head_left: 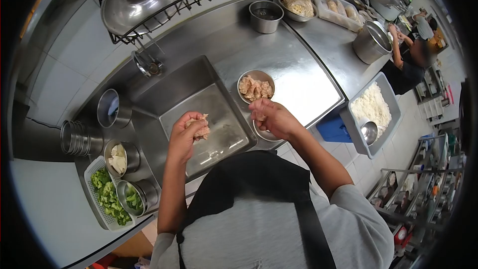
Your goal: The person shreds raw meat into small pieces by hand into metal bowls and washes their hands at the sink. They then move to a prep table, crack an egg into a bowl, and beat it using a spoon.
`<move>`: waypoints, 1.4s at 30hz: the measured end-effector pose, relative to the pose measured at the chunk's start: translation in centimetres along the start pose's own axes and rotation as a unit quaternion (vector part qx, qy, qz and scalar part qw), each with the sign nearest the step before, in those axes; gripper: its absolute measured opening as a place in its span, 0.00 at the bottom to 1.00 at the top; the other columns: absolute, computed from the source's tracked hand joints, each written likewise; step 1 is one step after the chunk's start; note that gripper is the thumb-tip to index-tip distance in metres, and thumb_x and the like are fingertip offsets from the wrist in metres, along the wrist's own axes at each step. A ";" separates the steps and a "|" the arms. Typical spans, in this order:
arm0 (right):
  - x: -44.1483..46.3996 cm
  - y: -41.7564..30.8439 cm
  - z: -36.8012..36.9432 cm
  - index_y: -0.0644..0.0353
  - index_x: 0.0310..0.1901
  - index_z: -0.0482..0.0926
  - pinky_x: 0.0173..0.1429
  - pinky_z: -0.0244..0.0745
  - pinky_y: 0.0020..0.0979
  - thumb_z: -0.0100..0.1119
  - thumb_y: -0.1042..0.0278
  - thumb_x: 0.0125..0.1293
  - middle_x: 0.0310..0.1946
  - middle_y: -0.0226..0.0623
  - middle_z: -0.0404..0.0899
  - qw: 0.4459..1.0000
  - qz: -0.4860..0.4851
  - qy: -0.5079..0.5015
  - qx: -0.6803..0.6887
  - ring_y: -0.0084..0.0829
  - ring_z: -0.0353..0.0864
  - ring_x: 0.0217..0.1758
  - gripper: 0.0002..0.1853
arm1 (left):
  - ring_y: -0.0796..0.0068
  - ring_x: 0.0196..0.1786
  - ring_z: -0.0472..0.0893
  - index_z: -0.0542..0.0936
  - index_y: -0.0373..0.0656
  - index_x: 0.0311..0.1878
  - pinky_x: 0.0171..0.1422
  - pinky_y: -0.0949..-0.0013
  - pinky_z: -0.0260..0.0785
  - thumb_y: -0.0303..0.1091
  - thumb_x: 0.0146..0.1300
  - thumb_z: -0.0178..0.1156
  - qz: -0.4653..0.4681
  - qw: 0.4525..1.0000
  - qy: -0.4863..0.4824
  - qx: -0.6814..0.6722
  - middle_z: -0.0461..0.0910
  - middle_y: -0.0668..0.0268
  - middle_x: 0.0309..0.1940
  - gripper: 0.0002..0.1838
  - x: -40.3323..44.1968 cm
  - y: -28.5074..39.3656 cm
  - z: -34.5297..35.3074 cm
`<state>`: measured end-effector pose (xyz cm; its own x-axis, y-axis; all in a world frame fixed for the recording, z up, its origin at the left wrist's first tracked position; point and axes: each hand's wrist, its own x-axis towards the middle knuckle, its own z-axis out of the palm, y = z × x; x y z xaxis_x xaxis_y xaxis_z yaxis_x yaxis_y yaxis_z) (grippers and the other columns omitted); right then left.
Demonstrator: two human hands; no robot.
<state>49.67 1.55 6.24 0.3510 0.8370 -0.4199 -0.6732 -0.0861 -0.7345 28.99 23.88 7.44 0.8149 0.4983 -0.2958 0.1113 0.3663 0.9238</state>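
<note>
My left hand [182, 137] is curled around a clump of pale pink raw meat [200, 127], which shows between thumb and fingers over the sink. My right hand [273, 118] is closed, with its fingers bent inward; what they hold, if anything, is hard to make out. Just beyond it, a round metal bowl [240, 77] contains more raw meat [256, 89] in ragged pieces. Under my right hand sits a second metal bowl [269, 138], mostly covered by the hand, so its contents are hidden.
The steel sink [219, 102] has a faucet [146, 64] behind it. Left of it stand metal pots [113, 107] and a white basket of broccoli [107, 197]. A grey tub [366, 148] of white crumbs is at right. A wire rack [199, 1] hangs above; another person [409, 62] works at far right.
</note>
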 end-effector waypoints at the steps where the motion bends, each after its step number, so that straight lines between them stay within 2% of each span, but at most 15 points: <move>1: -0.1 -0.3 -0.4 0.59 0.55 0.76 0.36 0.66 0.24 0.51 0.64 0.81 0.34 0.31 0.77 1.000 -0.003 0.016 0.005 0.20 0.72 0.33 0.11 | 0.85 0.32 0.79 0.80 0.45 0.47 0.30 0.79 0.62 0.30 0.68 0.65 -0.003 1.000 -0.001 0.000 0.82 0.72 0.34 0.07 0.1 -0.1 0.0; 5: -0.1 0.0 -2.7 0.58 0.55 0.76 0.35 0.66 0.25 0.51 0.64 0.80 0.30 0.31 0.75 0.994 -0.072 0.084 -0.021 0.20 0.71 0.31 0.11 | 0.86 0.34 0.78 0.81 0.45 0.47 0.31 0.79 0.61 0.32 0.68 0.66 -0.011 1.000 -0.008 0.001 0.83 0.73 0.35 0.07 0.5 -0.7 -0.1; 7: 0.0 0.5 -3.4 0.59 0.53 0.77 0.38 0.69 0.25 0.51 0.66 0.79 0.32 0.31 0.77 0.974 -0.117 0.139 -0.136 0.23 0.75 0.34 0.10 | 0.86 0.34 0.78 0.81 0.45 0.48 0.31 0.79 0.61 0.34 0.69 0.67 -0.013 1.000 -0.007 0.006 0.83 0.73 0.36 0.08 0.6 -1.1 -0.1; 9: 0.7 2.2 -4.3 0.61 0.53 0.77 0.42 0.74 0.29 0.52 0.67 0.77 0.34 0.34 0.79 0.916 -0.199 0.186 -0.294 0.29 0.79 0.36 0.10 | 0.86 0.34 0.78 0.81 0.45 0.49 0.32 0.79 0.61 0.35 0.70 0.67 -0.024 1.000 -0.011 0.016 0.83 0.73 0.36 0.09 0.5 -1.1 0.1; 12: 0.2 3.6 -5.4 0.60 0.52 0.78 0.54 0.77 0.36 0.57 0.67 0.72 0.41 0.43 0.81 0.841 -0.172 0.211 -0.468 0.38 0.83 0.47 0.11 | 0.84 0.37 0.80 0.79 0.44 0.54 0.35 0.78 0.64 0.36 0.72 0.65 -0.043 0.999 -0.025 0.017 0.84 0.70 0.39 0.12 0.4 -1.2 0.1; 15: 0.2 4.7 -6.6 0.59 0.52 0.79 0.65 0.73 0.46 0.62 0.64 0.68 0.53 0.51 0.79 0.750 -0.148 0.136 -0.630 0.48 0.79 0.60 0.14 | 0.81 0.41 0.82 0.77 0.40 0.59 0.36 0.76 0.67 0.32 0.72 0.62 -0.058 0.996 -0.051 -0.033 0.85 0.66 0.44 0.15 0.4 -1.4 0.1; 16: -0.3 4.5 -5.3 0.57 0.56 0.80 0.72 0.68 0.50 0.65 0.56 0.68 0.62 0.52 0.75 0.677 -0.044 0.121 -0.725 0.53 0.71 0.70 0.20 | 0.80 0.42 0.82 0.77 0.38 0.61 0.37 0.76 0.67 0.30 0.71 0.60 -0.062 0.995 -0.060 -0.057 0.85 0.64 0.46 0.17 0.4 -1.4 0.0; 19: -1.4 4.1 -2.3 0.53 0.65 0.78 0.75 0.65 0.52 0.67 0.48 0.67 0.67 0.52 0.73 0.638 -0.109 0.109 -0.754 0.59 0.66 0.73 0.29 | 0.80 0.44 0.80 0.75 0.36 0.66 0.40 0.76 0.68 0.24 0.69 0.58 -0.092 0.973 -0.110 -0.180 0.82 0.64 0.52 0.22 0.3 -1.1 -0.2; 20: -0.7 3.5 -1.9 0.51 0.73 0.72 0.76 0.66 0.48 0.70 0.46 0.66 0.70 0.53 0.70 0.695 -0.110 0.055 -0.709 0.53 0.67 0.75 0.36 | 0.80 0.44 0.81 0.74 0.36 0.68 0.41 0.76 0.69 0.22 0.67 0.56 -0.097 0.970 -0.117 -0.187 0.82 0.63 0.53 0.24 0.2 -0.8 0.0; 22: -0.5 1.7 1.6 0.56 0.74 0.69 0.75 0.67 0.45 0.72 0.51 0.66 0.70 0.50 0.71 0.874 -0.126 -0.042 -0.467 0.46 0.68 0.75 0.38 | 0.78 0.45 0.82 0.72 0.34 0.71 0.42 0.75 0.71 0.18 0.65 0.52 -0.112 0.963 -0.137 -0.203 0.82 0.60 0.56 0.28 -0.2 0.1 0.8; 24: 0.7 0.8 3.8 0.60 0.74 0.68 0.74 0.70 0.42 0.74 0.57 0.66 0.68 0.47 0.73 0.946 -0.136 -0.116 -0.269 0.39 0.71 0.73 0.38 | 0.80 0.46 0.82 0.72 0.35 0.72 0.42 0.76 0.72 0.19 0.68 0.53 -0.106 0.962 -0.170 -0.184 0.82 0.61 0.58 0.28 -0.3 0.4 1.2; 26: 1.9 0.7 4.9 0.65 0.72 0.68 0.71 0.72 0.39 0.75 0.64 0.66 0.65 0.44 0.75 0.963 -0.139 -0.175 -0.149 0.33 0.74 0.70 0.37 | 0.82 0.45 0.81 0.72 0.35 0.72 0.40 0.78 0.72 0.22 0.71 0.54 -0.099 0.967 -0.181 -0.148 0.82 0.62 0.57 0.26 -0.4 0.7 1.3; 29: 2.7 0.6 5.0 0.64 0.70 0.69 0.68 0.75 0.36 0.71 0.75 0.67 0.61 0.37 0.78 0.965 -0.110 -0.159 -0.180 0.29 0.76 0.66 0.31 | 0.86 0.42 0.80 0.75 0.36 0.69 0.36 0.81 0.68 0.27 0.74 0.57 -0.081 0.980 -0.162 -0.079 0.84 0.66 0.53 0.21 -0.5 0.4 1.4; 38: 2.1 1.3 6.5 0.64 0.60 0.75 0.61 0.78 0.30 0.69 0.79 0.66 0.53 0.34 0.81 0.935 -0.222 -0.127 -0.246 0.24 0.81 0.55 0.22 | 0.89 0.33 0.73 0.84 0.39 0.51 0.34 0.82 0.62 0.36 0.74 0.64 -0.041 0.987 -0.126 0.087 0.83 0.75 0.36 0.11 0.3 0.5 1.8; 42: 2.2 1.1 5.9 0.65 0.56 0.78 0.58 0.79 0.29 0.66 0.77 0.69 0.51 0.34 0.82 0.954 -0.171 -0.097 -0.225 0.23 0.83 0.53 0.16 | 0.87 0.34 0.76 0.83 0.41 0.50 0.36 0.79 0.66 0.38 0.74 0.64 -0.018 0.989 -0.101 0.104 0.82 0.74 0.36 0.11 0.9 1.0 1.9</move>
<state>45.88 6.43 7.67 0.3431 0.9385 -0.0390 -0.1770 0.0238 -0.9839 30.92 23.25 8.52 0.9029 0.3131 -0.2945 0.2401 0.2010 0.9497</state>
